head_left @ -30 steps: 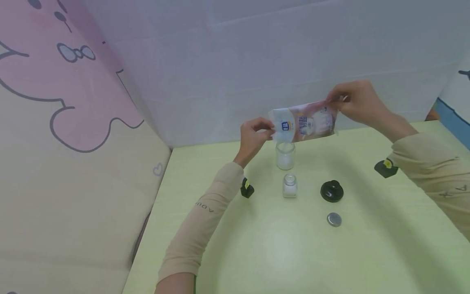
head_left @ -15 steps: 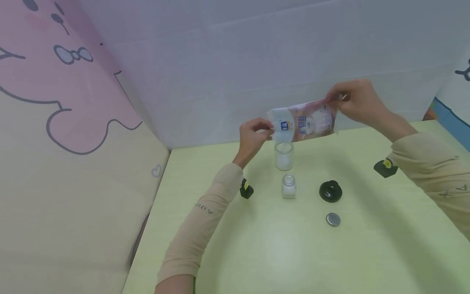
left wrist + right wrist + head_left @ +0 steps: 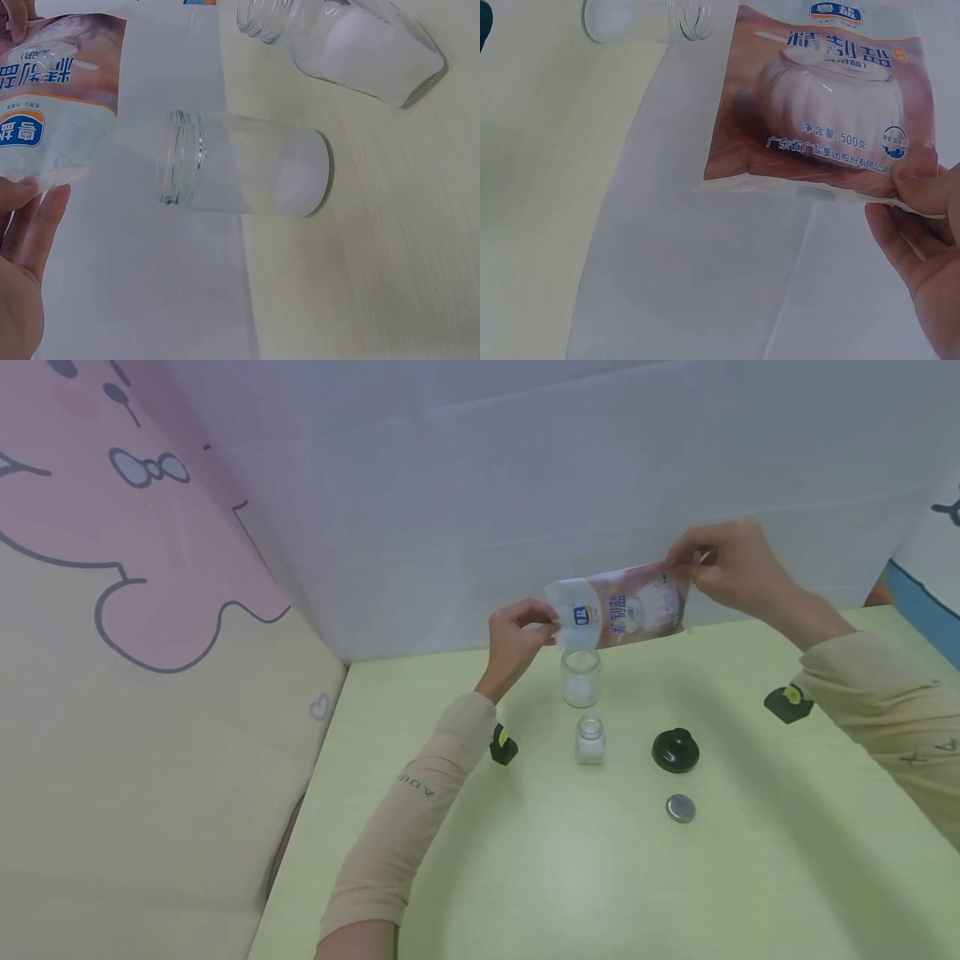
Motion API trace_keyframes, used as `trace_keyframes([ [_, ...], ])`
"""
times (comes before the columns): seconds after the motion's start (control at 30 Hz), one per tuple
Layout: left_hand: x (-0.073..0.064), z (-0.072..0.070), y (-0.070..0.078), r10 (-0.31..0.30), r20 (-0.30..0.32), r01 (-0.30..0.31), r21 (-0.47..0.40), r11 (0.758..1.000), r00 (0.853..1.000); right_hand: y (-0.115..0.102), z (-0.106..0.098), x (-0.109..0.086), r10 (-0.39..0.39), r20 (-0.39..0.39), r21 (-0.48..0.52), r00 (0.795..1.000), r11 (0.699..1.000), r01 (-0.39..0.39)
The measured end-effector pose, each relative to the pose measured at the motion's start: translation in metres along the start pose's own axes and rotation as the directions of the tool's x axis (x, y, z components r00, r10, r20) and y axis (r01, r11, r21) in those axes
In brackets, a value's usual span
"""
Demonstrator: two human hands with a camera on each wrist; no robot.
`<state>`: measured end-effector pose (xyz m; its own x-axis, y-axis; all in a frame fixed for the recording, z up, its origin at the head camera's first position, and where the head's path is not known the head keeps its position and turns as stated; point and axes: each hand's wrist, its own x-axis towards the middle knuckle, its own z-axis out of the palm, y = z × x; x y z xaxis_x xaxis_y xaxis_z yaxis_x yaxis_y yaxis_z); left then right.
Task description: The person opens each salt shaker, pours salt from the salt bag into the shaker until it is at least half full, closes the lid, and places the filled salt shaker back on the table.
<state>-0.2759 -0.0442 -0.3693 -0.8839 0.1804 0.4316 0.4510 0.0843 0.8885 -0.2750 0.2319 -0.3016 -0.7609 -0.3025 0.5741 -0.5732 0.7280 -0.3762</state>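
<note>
A pink and pale-blue bag of salt [image 3: 626, 608] is held on its side above the table, its pale end lower, over a round glass jar [image 3: 581, 681]. My left hand [image 3: 517, 639] pinches the bag's pale end between thumb and fingers. With thumb and fingers, my right hand [image 3: 731, 568] pinches the upper corner at the other end. White salt lies in the jar's bottom, seen clearly in the left wrist view [image 3: 300, 172]. A faint whitish streak runs from the bag [image 3: 64, 97] towards the jar's mouth. The bag's opening itself is hard to make out.
In front of the jar stands a smaller square glass bottle [image 3: 590, 747] with white contents, uncapped. A black knobbed lid [image 3: 676, 752] and a silver cap [image 3: 681, 808] lie to its right on the pale table [image 3: 525, 893]. A white sheet [image 3: 465, 493] hangs behind.
Both hands and the bag stay nearly still. The whole head view has shifted slightly; the jar, bottle and lids keep their places on the table.
</note>
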Motion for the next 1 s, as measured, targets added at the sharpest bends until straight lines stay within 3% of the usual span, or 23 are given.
trace_keyframes([
  [1.0, -0.0051, 0.003, 0.0024, -0.019, 0.005, 0.019, -0.008, 1.0, 1.0, -0.0022, -0.0003, -0.0038, -0.011, -0.032, 0.015, 0.999, 1.0, 0.011],
])
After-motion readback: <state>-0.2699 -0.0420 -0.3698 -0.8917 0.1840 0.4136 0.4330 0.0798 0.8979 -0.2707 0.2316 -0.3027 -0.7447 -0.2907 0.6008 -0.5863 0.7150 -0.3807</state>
